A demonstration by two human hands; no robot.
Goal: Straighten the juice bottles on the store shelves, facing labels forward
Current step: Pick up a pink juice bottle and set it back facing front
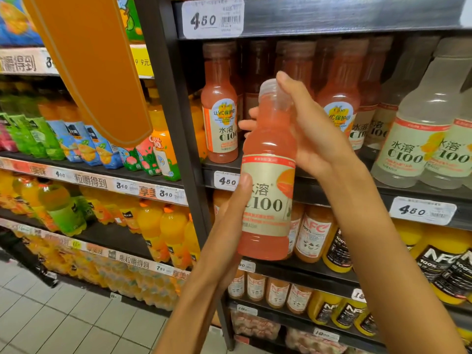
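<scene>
Holding a pink juice bottle [267, 200] off the shelf [319, 190], both hands grip it, left hand [229, 213] low, right hand [309, 129] apparently at the neck; its label faces forward, reshelving remains.

Pink juice bottle [267, 175], cream label

Single head view, worn at head height, wide-angle with bent edges. Faces forward and slightly down at a store shelf unit [332, 24], close up; the black upright [176, 118] runs through the middle-left. Both forearms enter from the bottom edge, and the pink C100 bottle [268, 190] sits near frame centre, very near the lens. Left third looks obliquely along a neighbouring shelf bay [84, 172] receding away, with tiled floor [66, 325] at bottom left. No second view, nothing shared.
</scene>
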